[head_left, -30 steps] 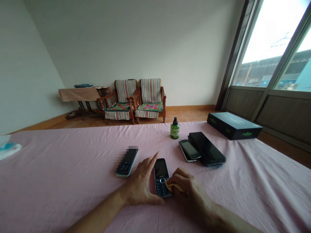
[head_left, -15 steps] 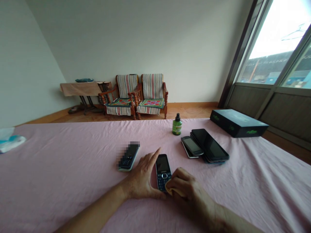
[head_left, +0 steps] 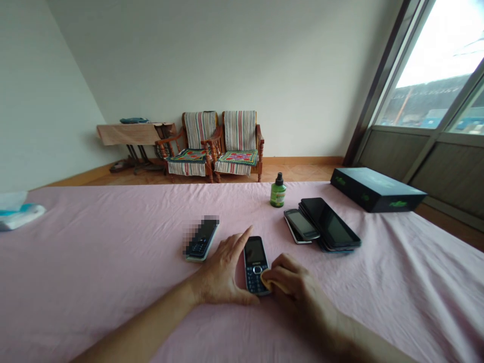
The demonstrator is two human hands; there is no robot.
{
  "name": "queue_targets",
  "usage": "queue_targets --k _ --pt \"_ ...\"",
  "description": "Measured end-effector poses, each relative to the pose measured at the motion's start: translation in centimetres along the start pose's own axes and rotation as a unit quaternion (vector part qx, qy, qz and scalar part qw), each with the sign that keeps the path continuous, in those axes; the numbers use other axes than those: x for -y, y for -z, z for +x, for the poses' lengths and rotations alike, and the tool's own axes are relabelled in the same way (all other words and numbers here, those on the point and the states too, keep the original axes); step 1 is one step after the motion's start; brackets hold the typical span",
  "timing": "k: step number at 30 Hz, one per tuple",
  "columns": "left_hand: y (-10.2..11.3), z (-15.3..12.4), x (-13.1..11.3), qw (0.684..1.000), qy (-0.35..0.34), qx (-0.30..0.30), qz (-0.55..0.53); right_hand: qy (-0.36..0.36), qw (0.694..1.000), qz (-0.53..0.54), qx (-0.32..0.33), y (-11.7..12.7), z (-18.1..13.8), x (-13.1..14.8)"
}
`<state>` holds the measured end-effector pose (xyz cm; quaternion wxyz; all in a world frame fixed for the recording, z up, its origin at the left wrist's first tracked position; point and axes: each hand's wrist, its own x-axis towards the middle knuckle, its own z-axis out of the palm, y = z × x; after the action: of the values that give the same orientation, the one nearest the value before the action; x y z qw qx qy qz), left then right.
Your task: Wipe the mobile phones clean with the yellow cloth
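A dark keypad phone [head_left: 257, 267] lies face up on the pink cloth in front of me. My left hand [head_left: 223, 275] is beside it, thumb and index finger spread, the thumb along the phone's bottom end and the index by its upper left edge. My right hand [head_left: 293, 282] is closed round a small yellow cloth [head_left: 267, 278], which touches the lower right of the keypad. Most of the cloth is hidden by the fingers. Left of my left hand lies another keypad phone [head_left: 204, 239], partly pixelated, on top of a pale-edged item.
A green bottle [head_left: 278, 194] with a black cap stands farther back. To the right are a smaller phone [head_left: 302, 224], stacked dark tablets [head_left: 330, 222] and a black box [head_left: 378, 189]. A tissue pack [head_left: 22, 217] sits far left. Two wooden chairs [head_left: 240, 143] stand behind.
My right hand and the yellow cloth have shifted slightly up and right along the keypad's edge. My left hand keeps its place by the phone. The whole view has tilted a little.
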<state>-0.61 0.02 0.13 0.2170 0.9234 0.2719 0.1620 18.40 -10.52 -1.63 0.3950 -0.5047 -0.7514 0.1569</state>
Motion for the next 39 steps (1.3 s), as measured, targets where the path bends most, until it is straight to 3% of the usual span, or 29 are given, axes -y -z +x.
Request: queue_targets --k 19,39 --pt "0.22 0.46 0.05 0.997 0.031 0.026 0.067 0.004 1.0 0.002 -0.001 0.04 -0.04 0.06" --pt "0.22 0.11 0.3 0.997 0.04 0.034 0.057 -0.019 0.999 0.035 0.009 -0.07 -0.18 -0.09"
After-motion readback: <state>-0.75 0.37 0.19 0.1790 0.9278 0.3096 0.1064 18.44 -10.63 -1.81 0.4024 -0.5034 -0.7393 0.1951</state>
